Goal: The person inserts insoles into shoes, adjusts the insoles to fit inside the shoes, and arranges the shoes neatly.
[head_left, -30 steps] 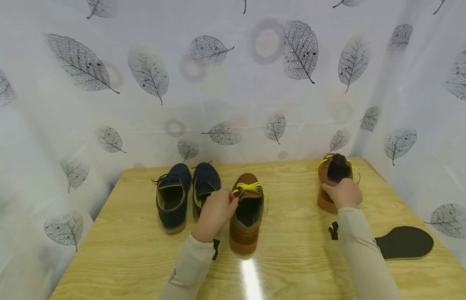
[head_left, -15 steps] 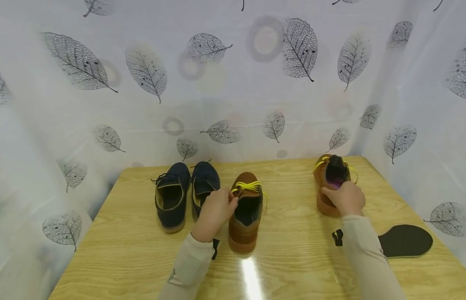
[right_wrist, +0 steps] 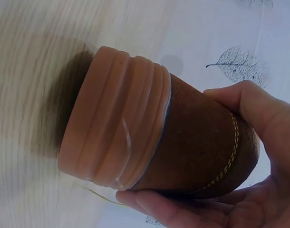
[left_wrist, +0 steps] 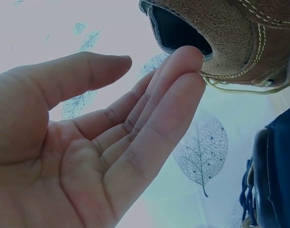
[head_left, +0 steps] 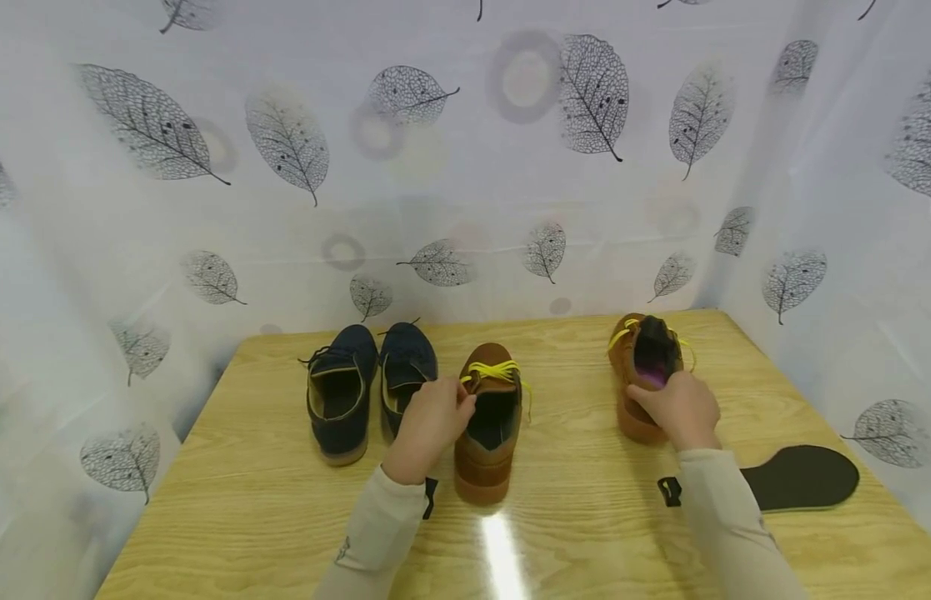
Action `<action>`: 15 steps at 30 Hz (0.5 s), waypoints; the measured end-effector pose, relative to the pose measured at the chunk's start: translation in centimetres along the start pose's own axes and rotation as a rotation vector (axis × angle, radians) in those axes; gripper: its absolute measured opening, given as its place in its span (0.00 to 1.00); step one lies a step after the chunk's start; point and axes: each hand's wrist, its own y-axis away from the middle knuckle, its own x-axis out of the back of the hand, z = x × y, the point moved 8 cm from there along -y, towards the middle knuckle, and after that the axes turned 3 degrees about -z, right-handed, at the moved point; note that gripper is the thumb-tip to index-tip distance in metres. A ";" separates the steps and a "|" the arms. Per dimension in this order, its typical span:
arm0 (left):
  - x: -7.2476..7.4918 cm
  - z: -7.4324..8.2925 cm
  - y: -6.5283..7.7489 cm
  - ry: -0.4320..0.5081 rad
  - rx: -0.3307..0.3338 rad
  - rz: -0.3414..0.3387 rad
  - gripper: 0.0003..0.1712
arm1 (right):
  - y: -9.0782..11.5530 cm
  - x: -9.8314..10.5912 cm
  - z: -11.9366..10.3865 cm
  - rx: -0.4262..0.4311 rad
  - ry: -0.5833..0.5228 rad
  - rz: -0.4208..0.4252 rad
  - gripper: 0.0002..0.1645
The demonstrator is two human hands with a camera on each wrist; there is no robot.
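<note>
My right hand (head_left: 684,410) grips a brown leather shoe (head_left: 636,421) with yellow laces by its heel. In the right wrist view the thumb lies on one side of the heel (right_wrist: 197,142) and the fingers on the other, and the sole shows a shadow on the table beside it. Something purple shows inside this shoe's opening. My left hand (head_left: 429,421) holds nothing, its fingers loosely bent and the thumb apart from them in the left wrist view. Close to its right stands the other brown shoe (head_left: 483,467), also yellow-laced, toe away from me.
Two navy shoes stand left of the brown one: an outer navy shoe (head_left: 341,437) and an inner navy shoe (head_left: 407,350), partly behind my left hand. A black insole (head_left: 806,479) lies right of my right forearm. The wooden table (head_left: 270,517) meets a leaf-print curtain (head_left: 465,167).
My right hand has brought the gripped brown shoe left and slightly nearer, and the shoe tilts a little more. My left hand has stayed in place.
</note>
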 end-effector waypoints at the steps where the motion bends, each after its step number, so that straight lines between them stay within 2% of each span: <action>1: 0.0 0.0 0.0 0.000 -0.001 0.000 0.08 | 0.1 0.0 -0.1 0.006 0.002 0.000 0.32; 15: -0.1 0.2 0.1 -0.002 -0.001 -0.012 0.08 | 2.9 -0.7 -1.6 0.047 0.001 -0.032 0.30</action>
